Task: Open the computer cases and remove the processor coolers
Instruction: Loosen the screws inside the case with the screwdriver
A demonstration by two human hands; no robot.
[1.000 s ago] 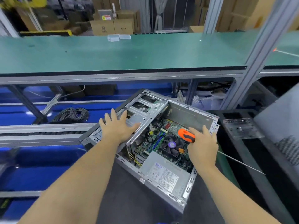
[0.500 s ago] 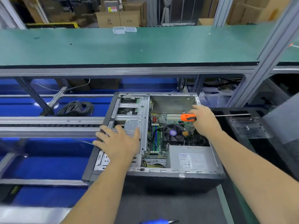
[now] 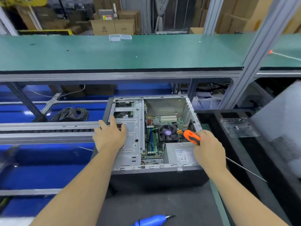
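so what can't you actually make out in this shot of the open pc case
All in the head view:
- Cooler mounting screws: too small and blurred to find.
- Power supply label: text too small to read.
- Orange screwdriver: the right hand hides the middle of it.
- Blue power driver: cut off by the bottom edge.
- Drive cage: the left hand covers part, so what is under the palm is unseen.
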